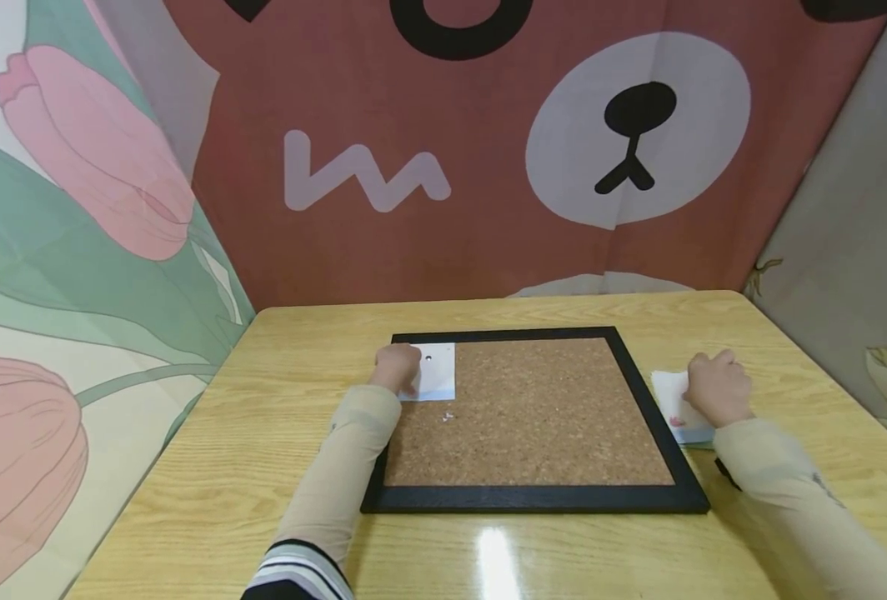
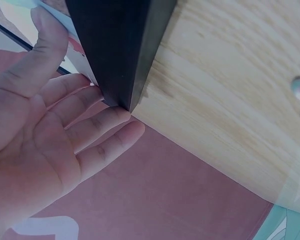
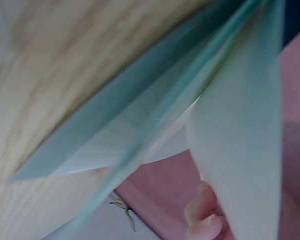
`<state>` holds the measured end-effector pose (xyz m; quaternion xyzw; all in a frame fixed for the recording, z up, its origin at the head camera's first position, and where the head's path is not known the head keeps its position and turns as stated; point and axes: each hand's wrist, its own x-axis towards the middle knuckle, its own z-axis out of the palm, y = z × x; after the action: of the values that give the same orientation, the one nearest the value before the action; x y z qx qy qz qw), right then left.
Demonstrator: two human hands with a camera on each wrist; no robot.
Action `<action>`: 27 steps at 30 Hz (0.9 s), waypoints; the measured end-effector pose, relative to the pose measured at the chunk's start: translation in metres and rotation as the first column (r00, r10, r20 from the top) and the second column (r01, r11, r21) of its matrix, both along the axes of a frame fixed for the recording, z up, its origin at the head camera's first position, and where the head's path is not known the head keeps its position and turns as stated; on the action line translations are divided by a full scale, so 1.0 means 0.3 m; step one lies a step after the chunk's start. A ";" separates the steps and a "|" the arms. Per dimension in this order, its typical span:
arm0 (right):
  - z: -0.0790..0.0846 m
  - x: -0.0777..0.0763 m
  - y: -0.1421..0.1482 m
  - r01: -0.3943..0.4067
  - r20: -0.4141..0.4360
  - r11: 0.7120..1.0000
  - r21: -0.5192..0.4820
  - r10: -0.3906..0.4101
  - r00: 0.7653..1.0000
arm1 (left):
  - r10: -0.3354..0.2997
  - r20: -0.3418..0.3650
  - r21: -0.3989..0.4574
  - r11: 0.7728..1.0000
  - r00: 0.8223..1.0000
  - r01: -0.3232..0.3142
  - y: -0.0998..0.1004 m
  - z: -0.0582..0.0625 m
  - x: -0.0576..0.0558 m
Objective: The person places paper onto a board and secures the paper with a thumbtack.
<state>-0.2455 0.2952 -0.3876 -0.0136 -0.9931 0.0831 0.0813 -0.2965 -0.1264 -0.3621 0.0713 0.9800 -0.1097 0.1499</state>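
My left hand (image 1: 397,367) is at the upper left corner of a black-framed cork board (image 1: 541,417). There it touches a white paper card (image 1: 438,372) with a pale blue lower edge and a small dark dot. Seen in the left wrist view, its fingers (image 2: 97,122) are fairly straight along the black frame (image 2: 121,50), with the thumb over the card. To the right of the board, my right hand (image 1: 719,388) pinches paper from a stack of cards (image 1: 672,408). The sheets (image 3: 235,145) spread apart in the right wrist view, partly hiding the fingers.
Several tiny whitish bits (image 1: 448,416) lie on the cork below the left card. The light wooden table (image 1: 263,467) carries the board and stack. A reddish cloth with a bear print (image 1: 481,242) hangs behind, and a floral cloth (image 1: 98,250) hangs at the left.
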 end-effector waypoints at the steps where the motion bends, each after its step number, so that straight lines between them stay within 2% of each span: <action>1: -0.001 0.001 0.006 -0.013 -0.028 1.000 -0.016 0.013 1.000 | -0.003 0.002 0.001 1.000 1.000 0.003 -0.001 -0.002 0.000; 10: 0.020 0.008 0.056 -0.113 -0.174 0.986 -0.119 0.091 0.981 | -0.009 0.016 -0.010 1.000 1.000 0.009 -0.003 -0.007 0.003; 13: 0.033 0.009 0.069 -0.129 -0.190 0.983 -0.127 0.104 0.976 | -0.002 0.015 -0.005 1.000 1.000 0.002 -0.002 -0.006 0.004; 18: 0.061 0.006 0.095 -0.116 -0.126 0.985 -0.124 0.100 0.987 | 0.008 0.011 0.001 1.000 1.000 -0.008 0.000 -0.001 0.004; 24: 0.087 0.011 0.111 -0.045 -0.022 0.988 -0.148 0.042 0.999 | 0.009 0.001 0.012 1.000 1.000 -0.009 -0.002 -0.001 0.002; 27: 0.092 0.014 0.114 -0.002 0.028 0.992 -0.124 0.006 1.000 | 0.011 0.000 0.017 1.000 1.000 -0.011 -0.002 -0.002 0.000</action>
<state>-0.2411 0.3294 -0.3600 -0.0179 -0.9871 0.1448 0.0661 -0.2965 -0.1270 -0.3628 0.0669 0.9813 -0.1008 0.1497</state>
